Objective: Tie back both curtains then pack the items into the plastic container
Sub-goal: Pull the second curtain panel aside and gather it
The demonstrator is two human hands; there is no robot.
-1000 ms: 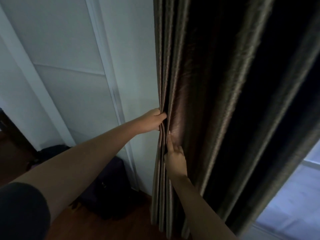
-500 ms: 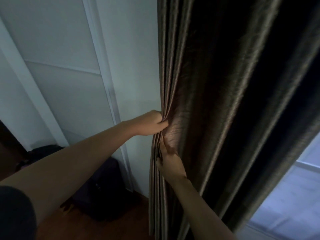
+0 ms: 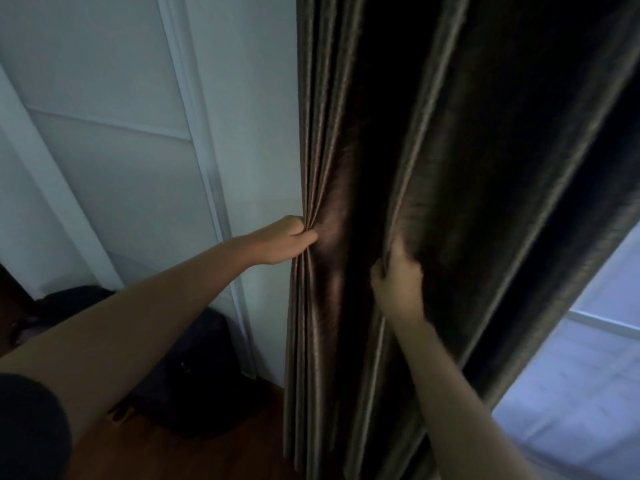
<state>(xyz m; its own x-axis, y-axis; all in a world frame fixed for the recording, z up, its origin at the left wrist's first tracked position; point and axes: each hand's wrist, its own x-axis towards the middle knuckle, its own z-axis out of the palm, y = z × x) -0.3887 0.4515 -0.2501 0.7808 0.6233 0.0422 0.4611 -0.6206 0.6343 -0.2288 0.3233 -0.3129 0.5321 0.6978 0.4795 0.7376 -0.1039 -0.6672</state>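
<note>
A dark brown pleated curtain (image 3: 460, 174) hangs from the top of the view down to the floor, filling the middle and right. My left hand (image 3: 287, 240) pinches the gathered folds at the curtain's left edge. Further right and a little lower, my right hand (image 3: 398, 278) grips a fold of the same curtain, its fingers wrapped around the cloth. No tie-back and no plastic container are in view.
A white wall with a white door or wardrobe frame (image 3: 204, 161) stands to the left. A dark bag or case (image 3: 194, 372) sits on the wooden floor (image 3: 180, 455) at the wall's foot. A bright window (image 3: 581, 386) shows at the lower right.
My right hand has moved right from next to the left hand and taken hold of a fold further along the curtain. My left hand keeps its grip on the left edge.
</note>
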